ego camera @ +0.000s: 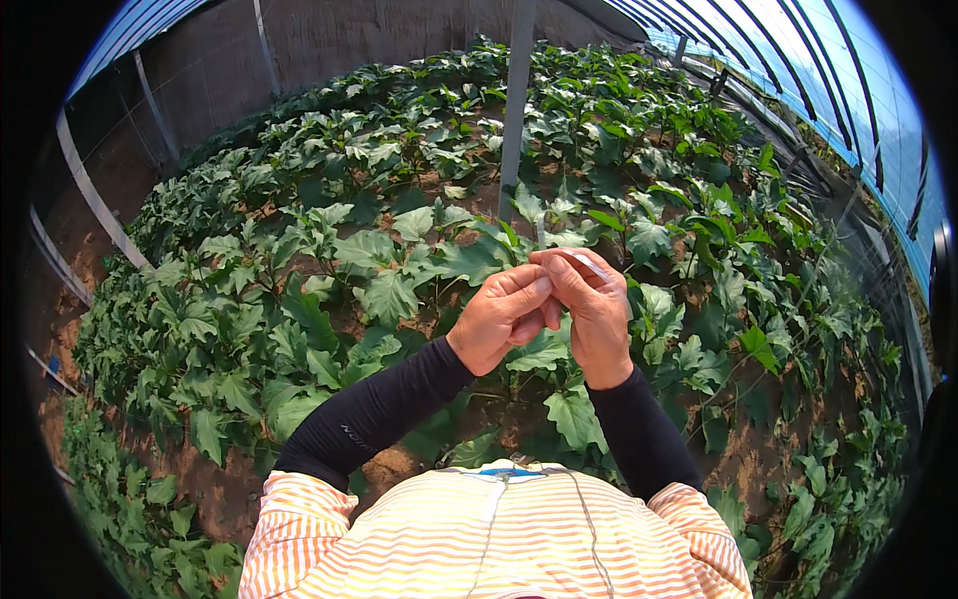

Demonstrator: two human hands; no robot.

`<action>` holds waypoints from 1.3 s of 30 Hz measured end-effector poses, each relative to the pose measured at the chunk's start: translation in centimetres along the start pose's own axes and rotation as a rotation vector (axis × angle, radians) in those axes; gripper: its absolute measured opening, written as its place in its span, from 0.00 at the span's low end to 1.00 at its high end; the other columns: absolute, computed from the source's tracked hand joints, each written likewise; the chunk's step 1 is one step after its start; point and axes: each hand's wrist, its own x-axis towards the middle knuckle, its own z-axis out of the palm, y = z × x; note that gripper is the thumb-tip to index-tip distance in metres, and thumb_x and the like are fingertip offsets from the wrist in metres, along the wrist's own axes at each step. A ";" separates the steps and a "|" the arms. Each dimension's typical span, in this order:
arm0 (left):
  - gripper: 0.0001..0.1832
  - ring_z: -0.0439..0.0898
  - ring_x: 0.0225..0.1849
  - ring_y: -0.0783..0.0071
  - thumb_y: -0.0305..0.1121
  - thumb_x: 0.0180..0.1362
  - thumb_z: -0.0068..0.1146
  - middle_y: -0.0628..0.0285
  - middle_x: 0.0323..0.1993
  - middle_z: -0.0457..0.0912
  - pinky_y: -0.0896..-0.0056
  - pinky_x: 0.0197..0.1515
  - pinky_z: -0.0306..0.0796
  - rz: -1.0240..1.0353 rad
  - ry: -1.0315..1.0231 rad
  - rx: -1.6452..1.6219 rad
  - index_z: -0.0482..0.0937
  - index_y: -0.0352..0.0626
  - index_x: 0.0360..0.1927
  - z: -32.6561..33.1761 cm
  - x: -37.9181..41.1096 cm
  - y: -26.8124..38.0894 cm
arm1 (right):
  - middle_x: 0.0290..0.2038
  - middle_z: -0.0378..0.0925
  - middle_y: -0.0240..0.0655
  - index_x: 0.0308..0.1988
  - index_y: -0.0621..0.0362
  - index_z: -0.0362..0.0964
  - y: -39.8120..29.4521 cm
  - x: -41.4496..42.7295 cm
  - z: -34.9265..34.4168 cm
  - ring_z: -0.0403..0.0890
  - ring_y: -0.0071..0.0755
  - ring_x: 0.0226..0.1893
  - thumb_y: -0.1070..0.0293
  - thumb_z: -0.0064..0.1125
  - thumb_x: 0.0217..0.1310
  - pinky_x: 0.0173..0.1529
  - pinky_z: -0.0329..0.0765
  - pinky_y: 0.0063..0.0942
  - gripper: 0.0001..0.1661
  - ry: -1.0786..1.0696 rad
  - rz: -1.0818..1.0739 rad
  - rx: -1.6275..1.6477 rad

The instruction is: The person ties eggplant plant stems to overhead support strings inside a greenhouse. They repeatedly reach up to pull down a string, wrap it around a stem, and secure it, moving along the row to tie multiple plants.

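My left hand [503, 313] and my right hand [591, 303] meet fingertip to fingertip in front of my chest, above leafy eggplant-like plants [389, 292]. A thin, pale plastic-looking strip [589, 265] curves over the fingers of my right hand, which grips it. Another short pale strip [541, 230] stands up just past those fingertips; whether both are one piece is hidden. The thumb and forefinger of my left hand are pinched together against the right fingertips. Anything between them is covered by the fingers.
A grey upright post [516, 112] rises among the plants just beyond my hands. Crop rows on brown soil [232, 487] surround me inside a greenhouse. A dark wall [337, 49] stands at the back left, slanted posts [93, 187] at left, and clear film over curved ribs [846, 82] at right.
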 end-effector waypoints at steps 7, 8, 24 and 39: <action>0.10 0.56 0.12 0.89 0.38 0.66 0.43 0.66 0.21 0.74 0.87 0.14 0.49 -0.042 -0.048 -0.148 0.73 0.45 0.36 5.4 3.1 -3.6 | 0.33 0.79 0.34 0.35 0.63 0.72 -3.9 -2.1 -3.3 0.72 0.13 0.21 0.69 0.53 0.62 0.19 0.65 0.11 0.08 0.139 -0.080 -0.029; 0.10 0.56 0.12 0.89 0.38 0.66 0.44 0.66 0.20 0.74 0.87 0.14 0.49 -0.038 -0.078 -0.182 0.73 0.45 0.36 6.9 4.0 -4.3 | 0.33 0.79 0.35 0.35 0.62 0.72 -4.8 -2.5 -4.0 0.71 0.13 0.20 0.69 0.52 0.62 0.19 0.64 0.11 0.07 0.172 -0.125 -0.014; 0.07 0.60 0.13 0.91 0.35 0.63 0.50 0.71 0.21 0.74 0.88 0.14 0.50 0.211 -0.369 -0.334 0.76 0.44 0.38 34.7 21.0 -9.2 | 0.36 0.79 0.43 0.36 0.62 0.70 -29.3 -5.0 -21.1 0.79 0.25 0.33 0.72 0.51 0.60 0.40 0.76 0.20 0.05 0.399 -0.586 -0.174; 0.12 0.79 0.37 0.74 0.37 0.65 0.40 0.61 0.42 0.79 0.75 0.33 0.73 0.087 0.079 -0.329 0.72 0.45 0.45 23.4 15.3 0.1 | 0.40 0.77 0.41 0.36 0.59 0.67 -23.8 -0.8 -12.0 0.79 0.34 0.39 0.70 0.46 0.63 0.42 0.78 0.35 0.05 0.255 -0.431 0.188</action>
